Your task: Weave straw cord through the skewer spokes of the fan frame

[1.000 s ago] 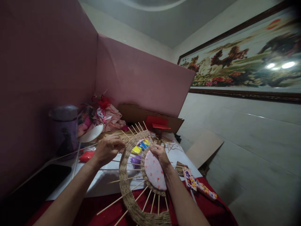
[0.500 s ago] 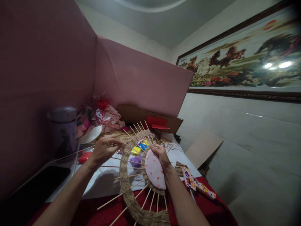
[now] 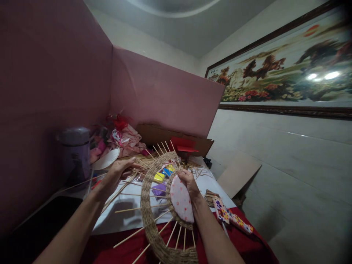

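Observation:
A half-round woven frame (image 3: 147,205) of twisted cord on thin wooden sticks is held up in front of me. Its inner half-disc (image 3: 180,200) is white with small red spots and has a woven rim. My right hand (image 3: 189,183) grips the top of this inner part, thumb in front. At the frame's upper left, my left hand (image 3: 122,171) is beside the stick ends, its fingers extended and slightly bent. Long thin strands hang below that hand; whether it touches them is unclear.
Yellow (image 3: 159,177) and purple packets (image 3: 159,189) lie on white paper behind the frame. A purple canister (image 3: 74,157) stands left, near a white fluted plate (image 3: 108,159). A flower-patterned glue gun (image 3: 232,218) lies right. Cardboard stands at the back.
My left hand has moved slightly left and its fingers have loosened from the bent, pinched pose. Long strands now show below it, and the red packet is mostly covered.

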### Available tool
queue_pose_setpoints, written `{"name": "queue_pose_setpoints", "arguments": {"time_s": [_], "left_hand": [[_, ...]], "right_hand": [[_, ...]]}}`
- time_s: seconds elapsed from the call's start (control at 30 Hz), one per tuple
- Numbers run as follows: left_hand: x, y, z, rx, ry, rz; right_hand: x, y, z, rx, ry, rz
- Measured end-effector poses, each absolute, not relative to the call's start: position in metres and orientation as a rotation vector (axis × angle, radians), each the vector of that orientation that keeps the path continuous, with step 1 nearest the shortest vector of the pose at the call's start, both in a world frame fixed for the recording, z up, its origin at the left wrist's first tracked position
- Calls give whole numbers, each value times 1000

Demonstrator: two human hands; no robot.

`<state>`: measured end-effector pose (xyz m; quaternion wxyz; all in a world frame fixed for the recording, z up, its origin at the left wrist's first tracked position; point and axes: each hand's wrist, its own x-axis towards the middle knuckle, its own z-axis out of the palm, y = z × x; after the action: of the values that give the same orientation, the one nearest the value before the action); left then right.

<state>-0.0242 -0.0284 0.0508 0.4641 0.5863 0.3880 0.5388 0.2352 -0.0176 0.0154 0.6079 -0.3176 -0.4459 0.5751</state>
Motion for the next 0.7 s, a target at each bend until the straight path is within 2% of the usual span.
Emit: {"name": "queue_pose_setpoints", "arguments": {"time_s": [0.7], "left_hand": [[-25, -23, 44, 1330, 975, 1286]], "right_hand": [[236, -15, 13, -755, -1019, 1319]]}}
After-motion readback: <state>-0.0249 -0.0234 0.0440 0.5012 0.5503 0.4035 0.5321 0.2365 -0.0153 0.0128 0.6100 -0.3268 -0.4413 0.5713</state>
